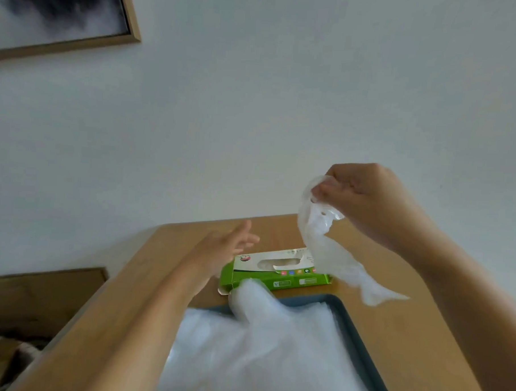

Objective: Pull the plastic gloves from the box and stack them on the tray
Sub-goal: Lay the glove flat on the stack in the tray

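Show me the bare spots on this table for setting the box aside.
Bare table runs right of the tray rim, and behind the box up to the wall. Crowded: the glove pile fills the tray, and the box sits just beyond its far rim.

— What's on the table (pixel 392 334)?
— Two things. A green box (pixel 277 271) lies flat near the far edge, about midway along it, with its left end flap open.
— And the other?
— A dark tray (pixel 359 347), just on the near side of the box, running toward the near edge and out of view. I can't tell if they touch
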{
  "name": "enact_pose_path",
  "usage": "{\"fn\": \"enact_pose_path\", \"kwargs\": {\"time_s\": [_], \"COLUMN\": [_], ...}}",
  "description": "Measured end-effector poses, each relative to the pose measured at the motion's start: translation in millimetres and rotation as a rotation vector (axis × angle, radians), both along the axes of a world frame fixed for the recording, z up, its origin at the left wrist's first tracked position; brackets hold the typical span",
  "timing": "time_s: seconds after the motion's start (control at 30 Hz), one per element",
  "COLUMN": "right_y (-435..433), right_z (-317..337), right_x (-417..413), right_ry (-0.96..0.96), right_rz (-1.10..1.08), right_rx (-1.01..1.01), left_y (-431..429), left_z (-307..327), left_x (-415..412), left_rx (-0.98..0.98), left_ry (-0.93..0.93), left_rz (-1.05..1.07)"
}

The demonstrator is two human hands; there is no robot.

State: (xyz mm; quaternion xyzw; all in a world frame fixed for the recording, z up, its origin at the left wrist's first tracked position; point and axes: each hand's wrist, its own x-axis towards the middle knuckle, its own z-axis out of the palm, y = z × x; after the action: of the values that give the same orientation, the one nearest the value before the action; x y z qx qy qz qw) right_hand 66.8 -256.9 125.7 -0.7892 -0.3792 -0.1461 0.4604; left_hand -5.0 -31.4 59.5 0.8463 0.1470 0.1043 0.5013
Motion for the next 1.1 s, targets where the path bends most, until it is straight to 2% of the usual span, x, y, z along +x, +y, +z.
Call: {"fn": "enact_pose_path", "kwargs": {"time_s": [0.07, 0.2, 0.33, 0.47, 0.57, 0.67, 0.73, 0.8, 0.87, 0.93, 0.97, 1.03, 1.1], "right_y": [0.0, 2.8, 8.4, 12.1, 13.9, 17.1, 23.4, 29.8, 35.1, 39.4, 43.2, 49.4, 53.4], "right_z": [0.9, 1.6, -4.7, -14.4, -20.8, -23.7, -30.4, -39.5, -49.5, -57.7, -61.0, -66.2, -68.8], "right_x": [-6.5, -22.7, -31.9, -35.5, -36.2, -41.9, -39.1, -35.4, -32.8, -34.0, -36.1, -39.6, -41.8], "right_ry": [-0.005, -0.024, -0.029, -0.115, -0.126, 0.088, 0.211, 0.409, 0.716, 1.061, 1.174, 1.271, 1.171], "right_rz": [-0.031, -0.042, -0.022, 0.038, 0.159, 0.347, 0.304, 0.186, 0.247, 0.494, 0.603, 0.722, 0.691], "right_rx": [-0.026, -0.093, -0.183, -0.303, -0.290, -0.250, -0.151, -0.089, -0.033, 0.054, 0.111, 0.248, 0.275], "left_y": [-24.3, -65.1, -84.5, -85.7, -79.3, -72.4, -66.0, -57.0, -49.6, -45.9, -45.4, -44.0, -38.7], "left_z": [15.2, 27.7, 25.0, 17.7, 15.6, 12.3, 8.6, 3.4, -1.2, -5.9, -8.0, -12.0, -14.3], "left_x": [-17.7, -35.5, -44.2, -50.8, -58.3, -64.0, -66.0, -68.5, -71.6, -74.2, -76.6, -81.4, -87.6], "left_rx": [-0.152, -0.136, -0.174, -0.217, -0.291, -0.592, -0.864, -1.006, -1.030, -1.019, -1.007, -0.978, -0.953], "left_ry": [-0.040, -0.065, -0.050, -0.164, -0.174, -0.225, -0.303, -0.394, -0.464, -0.507, -0.515, -0.507, -0.523], "left_rz": [-0.087, -0.233, -0.242, -0.172, -0.104, -0.087, -0.002, 0.075, 0.126, 0.153, 0.145, 0.092, 0.056]}}
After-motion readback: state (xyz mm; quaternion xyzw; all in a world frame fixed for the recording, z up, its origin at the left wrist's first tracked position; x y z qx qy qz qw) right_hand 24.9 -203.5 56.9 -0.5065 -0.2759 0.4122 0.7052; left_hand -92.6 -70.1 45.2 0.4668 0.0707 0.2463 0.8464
